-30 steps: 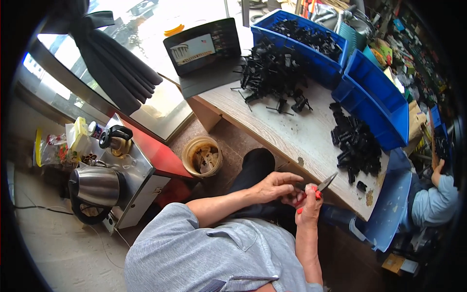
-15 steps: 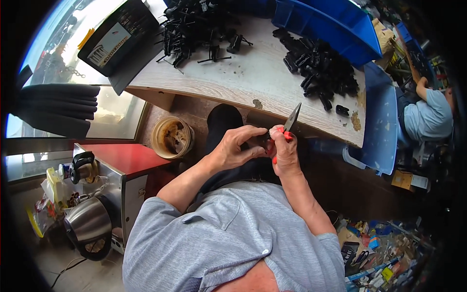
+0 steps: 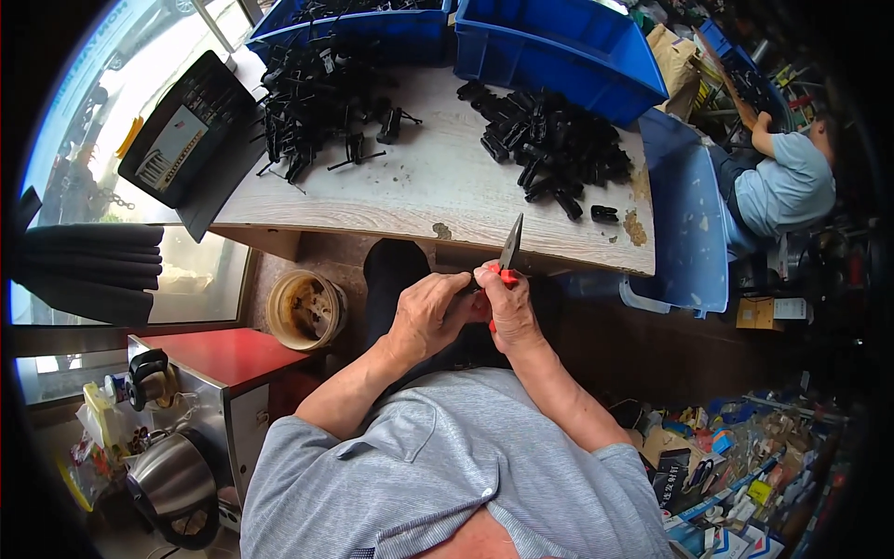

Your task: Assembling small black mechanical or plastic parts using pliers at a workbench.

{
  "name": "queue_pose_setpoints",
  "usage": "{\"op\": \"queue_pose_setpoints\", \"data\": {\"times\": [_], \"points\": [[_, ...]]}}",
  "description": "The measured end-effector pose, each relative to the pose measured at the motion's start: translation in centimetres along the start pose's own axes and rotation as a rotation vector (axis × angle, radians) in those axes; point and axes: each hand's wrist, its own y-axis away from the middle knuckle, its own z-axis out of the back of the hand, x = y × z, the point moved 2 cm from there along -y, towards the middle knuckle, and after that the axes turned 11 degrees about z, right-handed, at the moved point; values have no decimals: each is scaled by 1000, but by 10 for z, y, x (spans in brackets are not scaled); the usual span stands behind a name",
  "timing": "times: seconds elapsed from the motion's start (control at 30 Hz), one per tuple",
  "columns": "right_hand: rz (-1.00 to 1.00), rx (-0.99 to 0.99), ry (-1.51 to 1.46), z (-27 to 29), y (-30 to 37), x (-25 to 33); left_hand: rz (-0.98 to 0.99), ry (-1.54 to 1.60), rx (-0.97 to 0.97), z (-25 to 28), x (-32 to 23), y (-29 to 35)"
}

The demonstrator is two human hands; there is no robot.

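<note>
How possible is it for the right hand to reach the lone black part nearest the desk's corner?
Probably yes: the black part lies uncovered, apart from the pile, though the right hand holds pliers.

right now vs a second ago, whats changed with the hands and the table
The left hand, its fingers outstretched a second ago, has curled in beside the right hand; whether it pinches anything is unclear. The view has turned. The right hand keeps its grip on the red-handled pliers; the black parts on the table look unchanged.
</note>
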Motion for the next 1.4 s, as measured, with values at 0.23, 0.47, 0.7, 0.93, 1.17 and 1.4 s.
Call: {"op": "queue_pose_setpoints", "data": {"times": [0.23,0.47,0.7,0.93,1.17,1.4], "points": [[2,62,-4,4,-4,23,490,364,-55,-6,-2,-20],[-80,85,154,3,2,11,574,577,-173,-16,5,-45],[-69,162,303,-1,5,11,625,655,-228,-22,-4,-50],[-71,209,297,5,5,-1,483,459,-225,-25,4,-49],[-76,190,302,8,4,-9,507,349,-223,-20,-5,-53],[-129,181,190,-4,4,0,418,281,-260,-19,-8,-54]]}}
